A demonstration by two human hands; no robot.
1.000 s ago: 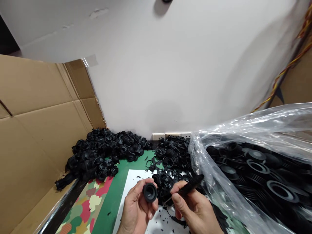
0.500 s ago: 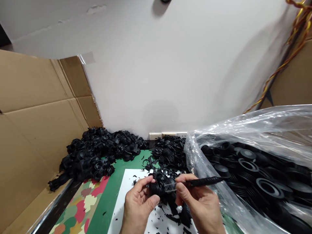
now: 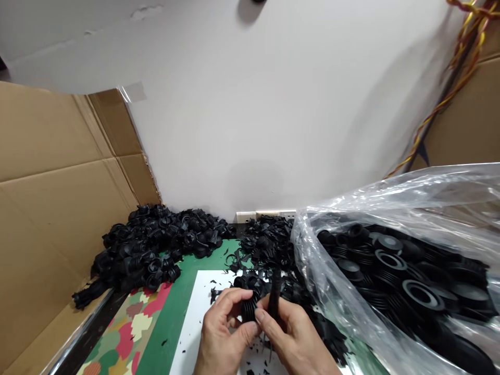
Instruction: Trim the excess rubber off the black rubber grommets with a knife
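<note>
Between the thumb and fingers of my left hand (image 3: 225, 328) is a black ribbed rubber bellows (image 3: 249, 308), held above the white sheet. My right hand (image 3: 291, 328) is closed around a slim knife-like tool (image 3: 275, 289). Its dark wrapped handle points up and away, and its thin metal end shows below the fingers, pointing down. My right thumb and fingertip meet the bellows' right side. Black rubber scraps (image 3: 287, 286) lie just behind and right of my hands. Fingers partly hide the bellows.
A pile of black ribbed rubber parts (image 3: 156, 245) lies at the left by a cardboard wall (image 3: 58, 208). A clear plastic bag (image 3: 308, 260) at right holds larger black bellows (image 3: 422, 294). Black crumbs dot the white sheet (image 3: 195, 312) on the green mat (image 3: 162, 328).
My right hand has moved left to the bellows and turned the tool: its handle pointed right and now stands up, its metal end down. My left hand still holds the bellows.
</note>
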